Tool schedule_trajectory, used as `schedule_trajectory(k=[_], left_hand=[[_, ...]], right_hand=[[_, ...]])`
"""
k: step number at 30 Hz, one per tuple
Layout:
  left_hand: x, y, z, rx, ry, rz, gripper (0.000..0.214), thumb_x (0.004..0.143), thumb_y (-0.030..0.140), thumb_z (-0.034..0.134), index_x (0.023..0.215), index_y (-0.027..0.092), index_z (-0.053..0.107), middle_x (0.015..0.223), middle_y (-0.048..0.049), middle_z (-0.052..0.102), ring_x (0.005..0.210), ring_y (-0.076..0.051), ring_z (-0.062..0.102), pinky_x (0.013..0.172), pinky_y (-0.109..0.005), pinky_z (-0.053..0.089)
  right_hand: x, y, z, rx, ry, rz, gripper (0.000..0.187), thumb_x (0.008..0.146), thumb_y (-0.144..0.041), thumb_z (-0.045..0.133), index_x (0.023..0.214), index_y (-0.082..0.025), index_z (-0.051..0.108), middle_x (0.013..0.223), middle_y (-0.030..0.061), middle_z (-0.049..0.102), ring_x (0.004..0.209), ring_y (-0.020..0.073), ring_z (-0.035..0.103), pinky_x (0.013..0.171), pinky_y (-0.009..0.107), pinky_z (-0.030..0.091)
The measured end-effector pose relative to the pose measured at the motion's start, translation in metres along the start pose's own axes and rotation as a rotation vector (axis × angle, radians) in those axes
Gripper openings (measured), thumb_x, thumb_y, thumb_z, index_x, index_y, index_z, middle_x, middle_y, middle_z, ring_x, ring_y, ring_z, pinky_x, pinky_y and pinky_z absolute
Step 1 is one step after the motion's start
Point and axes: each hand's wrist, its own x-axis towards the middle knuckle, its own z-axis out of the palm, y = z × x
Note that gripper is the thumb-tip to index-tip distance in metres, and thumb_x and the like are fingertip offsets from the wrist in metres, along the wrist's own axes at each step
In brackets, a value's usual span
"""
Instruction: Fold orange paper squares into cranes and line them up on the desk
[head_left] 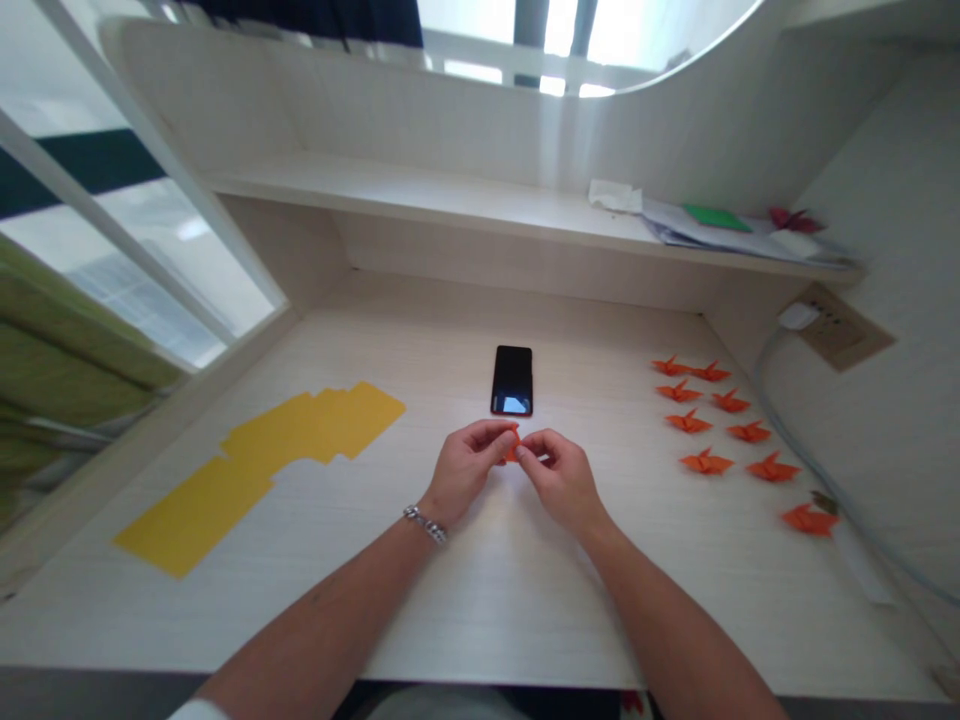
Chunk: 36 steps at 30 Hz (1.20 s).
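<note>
A small piece of folded orange paper point(514, 445) is pinched between both hands, above the middle of the desk. My left hand point(466, 467), with a metal bracelet at the wrist, grips its left side between thumb and fingers. On the other side, my right hand point(561, 477) is closed on it with thumb and forefinger. The fingers cover most of the paper, so its exact shape is hidden. Just beyond the fingertips a black phone point(513, 380) lies flat. Several orange paper cranes point(706, 461) stand in rough columns to the right.
Overlapping yellow paper sheets point(196, 510) fan across the desk's left side. A grey cable point(787, 435) runs from the wall socket point(838, 325) down the right edge. Papers point(712, 232) and a white tissue point(615, 195) lie on the shelf point(450, 200) at the back.
</note>
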Motion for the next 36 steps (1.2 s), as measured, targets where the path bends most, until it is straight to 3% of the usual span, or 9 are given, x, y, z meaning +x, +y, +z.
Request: schedule_trajectory(k=[3, 8, 12, 16, 21, 26, 36], left_hand=[[0.0, -0.002, 0.002, -0.063, 0.0, -0.002, 0.027, 0.071, 0.028, 0.073, 0.094, 0.016, 0.064, 0.088, -0.0053, 0.069, 0.076, -0.015, 0.063, 0.066, -0.025, 0.05], [0.001, -0.003, 0.0, -0.059, -0.023, 0.049, 0.023, 0.07, 0.026, 0.075, 0.084, 0.014, 0.061, 0.081, -0.0046, 0.069, 0.075, -0.016, 0.065, 0.071, -0.029, 0.051], [0.002, -0.002, -0.002, 0.082, 0.005, 0.117, 0.022, 0.071, 0.028, 0.074, 0.083, 0.014, 0.064, 0.085, -0.0059, 0.069, 0.08, -0.018, 0.065, 0.077, -0.032, 0.051], [0.0, 0.002, -0.003, 0.251, 0.079, 0.169, 0.019, 0.072, 0.03, 0.072, 0.08, 0.014, 0.065, 0.08, -0.0044, 0.067, 0.073, -0.015, 0.062, 0.07, -0.027, 0.05], [-0.002, 0.005, -0.001, 0.203, -0.014, 0.127, 0.019, 0.077, 0.032, 0.067, 0.085, 0.014, 0.066, 0.078, -0.0042, 0.067, 0.069, -0.014, 0.061, 0.065, -0.026, 0.05], [-0.002, 0.004, -0.001, 0.102, -0.039, 0.075, 0.02, 0.072, 0.029, 0.072, 0.082, 0.014, 0.064, 0.075, -0.0034, 0.067, 0.067, -0.014, 0.062, 0.064, -0.025, 0.05], [-0.001, 0.001, 0.0, 0.025, -0.043, 0.019, 0.02, 0.078, 0.032, 0.066, 0.083, 0.014, 0.063, 0.074, -0.0032, 0.065, 0.065, -0.012, 0.06, 0.063, -0.025, 0.052]], right_hand=[[0.003, 0.002, -0.003, 0.067, 0.041, 0.02, 0.015, 0.077, -0.031, 0.065, 0.082, -0.017, 0.068, 0.081, 0.0049, 0.069, 0.073, 0.0171, 0.063, 0.061, 0.026, 0.049], [0.007, 0.004, -0.005, 0.327, -0.034, 0.162, 0.024, 0.077, -0.039, 0.064, 0.088, -0.018, 0.069, 0.076, 0.0036, 0.069, 0.069, 0.0159, 0.062, 0.057, 0.025, 0.048], [0.008, 0.005, -0.005, 0.41, -0.047, 0.241, 0.022, 0.071, -0.038, 0.07, 0.084, -0.019, 0.07, 0.073, 0.0022, 0.068, 0.065, 0.0143, 0.061, 0.055, 0.024, 0.048], [0.009, 0.007, -0.004, 0.445, -0.039, 0.244, 0.022, 0.065, -0.033, 0.076, 0.081, -0.019, 0.071, 0.074, 0.0026, 0.069, 0.068, 0.015, 0.062, 0.058, 0.026, 0.049], [0.009, 0.008, -0.004, 0.474, -0.026, 0.242, 0.02, 0.062, -0.029, 0.079, 0.078, -0.018, 0.072, 0.073, 0.0027, 0.07, 0.065, 0.0147, 0.061, 0.061, 0.028, 0.049], [0.008, 0.01, -0.003, 0.54, -0.051, 0.252, 0.019, 0.061, -0.027, 0.08, 0.076, -0.018, 0.073, 0.073, 0.003, 0.071, 0.067, 0.0156, 0.062, 0.067, 0.03, 0.049], [0.007, 0.013, -0.004, 0.681, -0.072, 0.334, 0.021, 0.062, -0.03, 0.08, 0.075, -0.017, 0.071, 0.075, 0.0032, 0.071, 0.069, 0.015, 0.063, 0.072, 0.031, 0.051]])
